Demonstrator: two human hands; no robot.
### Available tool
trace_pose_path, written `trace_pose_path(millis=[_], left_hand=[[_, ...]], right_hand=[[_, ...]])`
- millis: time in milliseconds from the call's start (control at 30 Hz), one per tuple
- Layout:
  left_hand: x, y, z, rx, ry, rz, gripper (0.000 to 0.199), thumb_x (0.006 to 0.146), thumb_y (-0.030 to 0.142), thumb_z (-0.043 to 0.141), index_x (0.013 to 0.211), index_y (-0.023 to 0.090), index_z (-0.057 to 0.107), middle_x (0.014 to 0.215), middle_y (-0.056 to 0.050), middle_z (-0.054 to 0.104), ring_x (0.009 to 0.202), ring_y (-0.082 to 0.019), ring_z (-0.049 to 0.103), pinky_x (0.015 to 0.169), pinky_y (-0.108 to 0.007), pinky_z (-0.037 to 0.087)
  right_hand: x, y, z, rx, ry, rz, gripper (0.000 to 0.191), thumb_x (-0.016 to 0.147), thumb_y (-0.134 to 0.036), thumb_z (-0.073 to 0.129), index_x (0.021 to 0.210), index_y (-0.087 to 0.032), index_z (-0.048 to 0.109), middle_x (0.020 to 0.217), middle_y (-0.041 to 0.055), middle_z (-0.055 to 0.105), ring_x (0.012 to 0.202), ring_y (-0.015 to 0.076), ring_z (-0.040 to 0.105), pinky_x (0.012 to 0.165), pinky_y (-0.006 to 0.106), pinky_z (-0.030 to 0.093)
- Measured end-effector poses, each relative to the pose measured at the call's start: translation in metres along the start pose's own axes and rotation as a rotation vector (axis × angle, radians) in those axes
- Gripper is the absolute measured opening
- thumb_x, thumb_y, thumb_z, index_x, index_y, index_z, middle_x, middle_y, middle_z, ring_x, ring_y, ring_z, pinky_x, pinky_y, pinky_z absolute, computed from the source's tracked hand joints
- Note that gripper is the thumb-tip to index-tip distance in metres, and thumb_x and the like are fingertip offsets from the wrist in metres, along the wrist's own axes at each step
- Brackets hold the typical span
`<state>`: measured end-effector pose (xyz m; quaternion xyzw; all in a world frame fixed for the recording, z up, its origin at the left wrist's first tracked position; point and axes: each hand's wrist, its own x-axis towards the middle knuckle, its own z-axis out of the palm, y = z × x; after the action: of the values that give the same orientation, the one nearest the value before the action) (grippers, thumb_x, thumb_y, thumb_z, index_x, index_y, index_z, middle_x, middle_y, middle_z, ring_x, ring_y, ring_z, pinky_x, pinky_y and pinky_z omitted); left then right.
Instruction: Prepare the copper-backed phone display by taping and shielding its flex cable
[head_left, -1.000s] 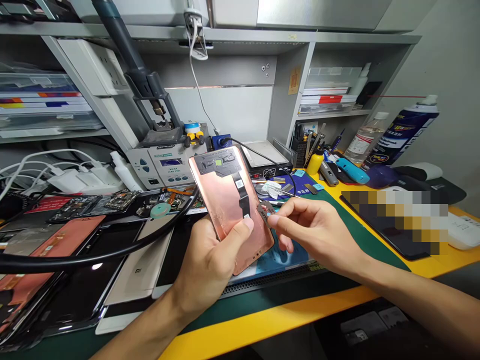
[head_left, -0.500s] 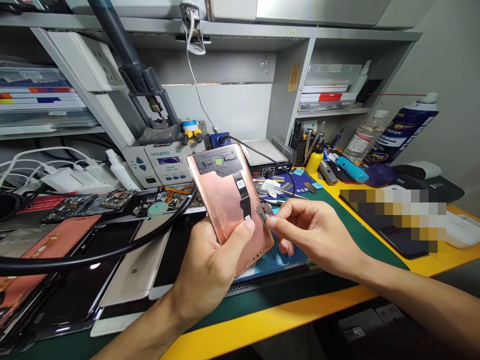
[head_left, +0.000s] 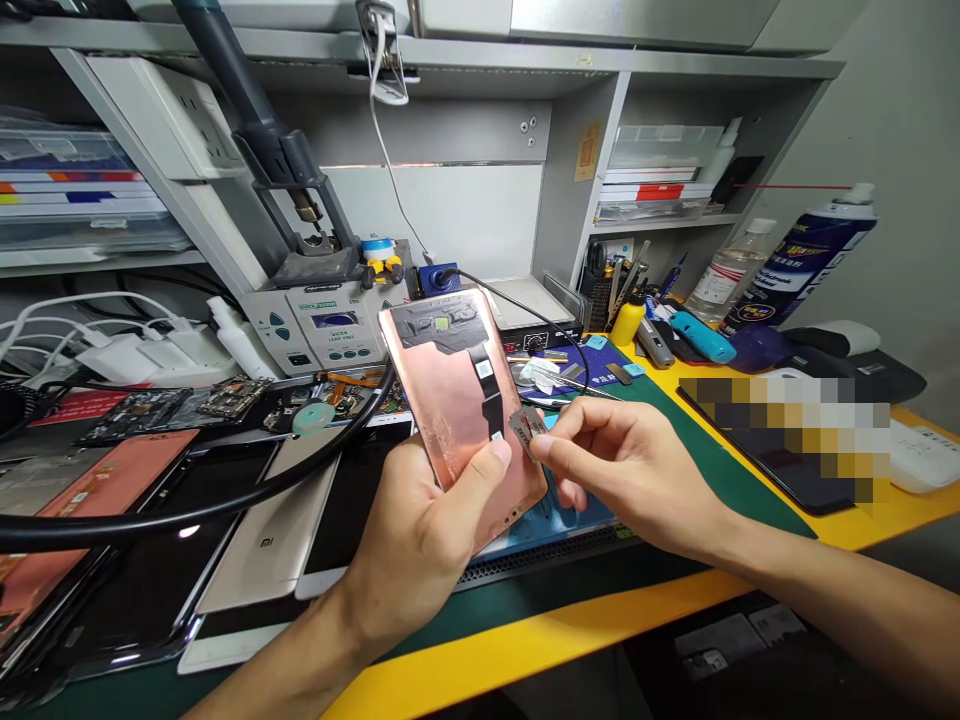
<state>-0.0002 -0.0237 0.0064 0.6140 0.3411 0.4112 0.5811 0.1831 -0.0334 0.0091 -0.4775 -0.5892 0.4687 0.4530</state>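
Observation:
A copper-coloured phone screen panel [head_left: 442, 400] with a black top part and a black flex strip [head_left: 489, 390] is tilted upright above the mat. My left hand [head_left: 431, 510] grips its lower left edge, thumb pressed on the copper face beside the strip's lower end. A small thin metal blade [head_left: 526, 428] is pinched between thumb and fingers of my right hand [head_left: 626, 465]. The blade lies at the panel's right edge; whether it touches the edge is too small to tell.
Dark panels and a gold phone cover [head_left: 266, 520] lie at the left, crossed by a thick black cable [head_left: 225, 520]. A soldering station [head_left: 322, 325] stands behind. Bottles, a spray can [head_left: 802, 260] and a black phone [head_left: 750, 450] are on the right.
The blade has turned slightly and shifted a little left along the panel's right edge. Both hands stay almost where they were, and the view has shifted very slightly.

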Motion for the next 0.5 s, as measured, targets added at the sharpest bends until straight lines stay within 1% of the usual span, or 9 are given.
trace_pose_path(millis=[67,100,167,200,267,367,433,500], left_hand=[[0.0003,-0.0006,0.0002,-0.039,0.002,0.016,0.026,0.095,0.032,0.055,0.110,0.022,0.073,0.081,0.000,0.071,0.075,-0.015,0.060,0.078,-0.027,0.048],[0.0004,-0.0009,0.0004,-0.053,0.005,0.017,0.027,0.095,0.031,0.055,0.114,0.022,0.072,0.084,-0.001,0.072,0.077,-0.016,0.061,0.079,-0.027,0.049],[0.0003,-0.0013,0.0005,-0.067,0.015,0.015,0.027,0.095,0.031,0.056,0.114,0.022,0.072,0.086,-0.001,0.072,0.079,-0.017,0.061,0.078,-0.027,0.049],[0.0001,-0.0014,0.0005,-0.068,0.020,0.018,0.025,0.095,0.031,0.056,0.111,0.021,0.073,0.084,-0.001,0.072,0.077,-0.016,0.060,0.076,-0.027,0.048],[-0.0002,-0.0015,0.0004,-0.054,0.036,0.018,0.025,0.094,0.033,0.056,0.097,0.018,0.076,0.076,-0.001,0.069,0.070,-0.015,0.057,0.070,-0.026,0.046],[-0.0007,-0.0015,0.0002,-0.017,0.056,-0.011,0.034,0.094,0.036,0.055,0.072,0.016,0.072,0.062,0.000,0.059,0.058,-0.011,0.046,0.058,-0.025,0.039],[-0.0007,-0.0014,0.0004,-0.005,0.063,-0.032,0.036,0.093,0.036,0.056,0.066,0.016,0.069,0.058,0.001,0.054,0.055,-0.010,0.041,0.054,-0.026,0.035],[-0.0005,-0.0010,0.0008,-0.002,0.074,-0.044,0.036,0.091,0.036,0.058,0.064,0.015,0.069,0.057,0.001,0.054,0.053,-0.010,0.041,0.053,-0.026,0.035]], right_hand=[[0.0001,0.0009,-0.0001,0.018,0.003,-0.005,0.025,0.086,-0.033,0.070,0.070,-0.016,0.059,0.053,-0.0030,0.060,0.046,0.0086,0.055,0.047,0.020,0.044],[0.0002,0.0014,-0.0001,0.025,0.008,-0.008,0.026,0.086,-0.033,0.070,0.070,-0.016,0.058,0.052,-0.0030,0.060,0.046,0.0087,0.054,0.047,0.020,0.044],[0.0003,0.0019,0.0000,0.036,0.012,-0.011,0.027,0.086,-0.034,0.069,0.069,-0.017,0.057,0.051,-0.0034,0.059,0.045,0.0087,0.054,0.047,0.020,0.044],[0.0003,0.0020,0.0001,0.040,0.012,-0.011,0.027,0.086,-0.034,0.069,0.069,-0.017,0.057,0.051,-0.0036,0.059,0.045,0.0087,0.053,0.047,0.020,0.044],[0.0003,0.0018,0.0002,0.039,0.009,-0.003,0.027,0.086,-0.034,0.069,0.069,-0.017,0.056,0.051,-0.0038,0.059,0.046,0.0088,0.053,0.047,0.020,0.043],[0.0004,0.0011,0.0001,0.016,-0.002,0.011,0.027,0.086,-0.034,0.069,0.070,-0.017,0.057,0.052,-0.0031,0.059,0.046,0.0092,0.054,0.047,0.021,0.043],[0.0004,0.0006,-0.0002,0.006,-0.010,0.014,0.026,0.086,-0.034,0.069,0.070,-0.017,0.057,0.053,-0.0029,0.059,0.046,0.0091,0.054,0.047,0.021,0.042],[0.0004,0.0003,-0.0005,0.000,-0.014,0.012,0.026,0.085,-0.033,0.070,0.070,-0.017,0.057,0.054,-0.0028,0.059,0.047,0.0090,0.054,0.047,0.021,0.042]])
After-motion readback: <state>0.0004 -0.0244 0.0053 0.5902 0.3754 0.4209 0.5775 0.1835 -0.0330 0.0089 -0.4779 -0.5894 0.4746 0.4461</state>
